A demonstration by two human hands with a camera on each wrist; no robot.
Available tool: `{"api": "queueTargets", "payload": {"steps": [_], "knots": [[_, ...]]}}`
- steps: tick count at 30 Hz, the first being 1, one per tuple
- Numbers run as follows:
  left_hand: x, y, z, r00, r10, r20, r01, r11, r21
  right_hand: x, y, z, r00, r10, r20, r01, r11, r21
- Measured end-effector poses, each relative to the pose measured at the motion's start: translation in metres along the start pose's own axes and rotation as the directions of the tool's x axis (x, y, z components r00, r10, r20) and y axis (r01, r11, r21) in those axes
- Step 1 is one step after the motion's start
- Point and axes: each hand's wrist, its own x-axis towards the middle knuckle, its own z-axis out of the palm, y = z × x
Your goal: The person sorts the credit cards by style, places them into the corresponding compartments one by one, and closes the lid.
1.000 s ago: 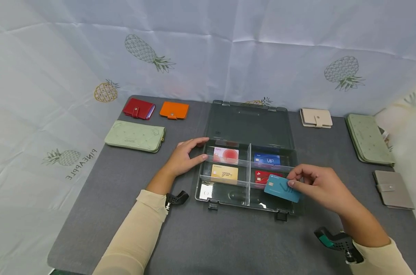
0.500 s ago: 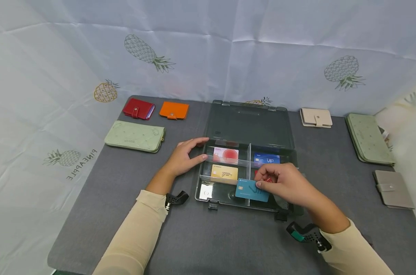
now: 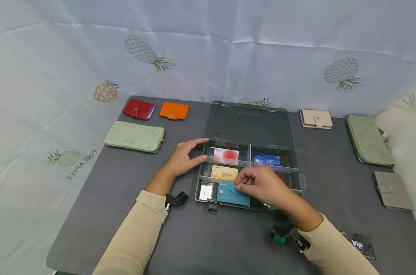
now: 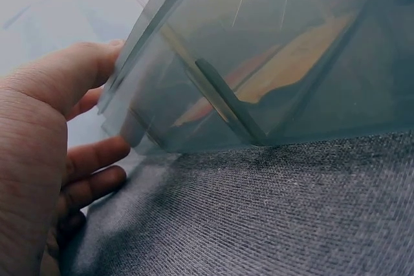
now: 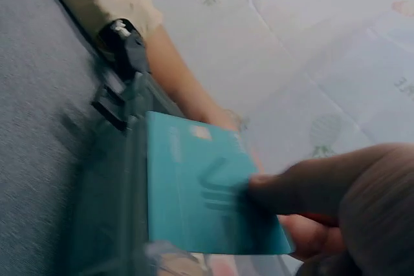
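Observation:
My right hand (image 3: 263, 185) pinches a teal VIP card (image 3: 230, 195) by its right end, between thumb and fingers. The card lies over the front-left compartment of a dark see-through divided box (image 3: 250, 126) with its lid laid back. In the right wrist view the teal card (image 5: 194, 192) is tilted near the box's front rim. My left hand (image 3: 182, 158) rests against the box's left side, thumb and forefinger spread along the edge. Inside are a pink card (image 3: 226, 156), a gold card (image 3: 224, 173) and a blue VIP card (image 3: 266, 159); a red card is mostly hidden by my right hand.
At back left lie a red wallet (image 3: 138, 109), an orange one (image 3: 174, 110) and a long green one (image 3: 135, 136). On the right are a beige wallet (image 3: 316, 118), a green one (image 3: 369, 140) and a taupe one (image 3: 394, 190). A black card (image 3: 363, 245) lies by my right forearm.
My right hand has carried the teal card leftward, from over the front-right compartment to over the front-left one. The black card has come into view behind the forearm. My left hand has stayed put.

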Motion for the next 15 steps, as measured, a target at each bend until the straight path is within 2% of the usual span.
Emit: {"api": "queueTargets", "payload": {"steps": [4, 8, 11, 15], "knots": [[0.000, 0.000, 0.000, 1.000, -0.002, 0.004, 0.002, 1.000, 0.002, 0.001, 0.001, 0.006, 0.999, -0.005, -0.034, 0.005, 1.000, -0.005], [0.000, 0.001, 0.000, 1.000, -0.004, -0.001, 0.004, 1.000, -0.001, 0.001, 0.002, 0.012, 0.999, -0.036, 0.002, 0.036, 0.999, -0.037], [-0.001, 0.002, 0.000, 1.000, -0.009, -0.003, 0.009, 1.000, -0.004, 0.002, 0.002, 0.015, 0.997, -0.065, 0.034, 0.069, 0.990, -0.121], [-0.001, 0.003, 0.000, 1.000, -0.011, -0.002, 0.011, 1.000, -0.006, 0.002, 0.000, 0.018, 0.992, -0.107, 0.067, 0.121, 0.956, -0.268]]}}
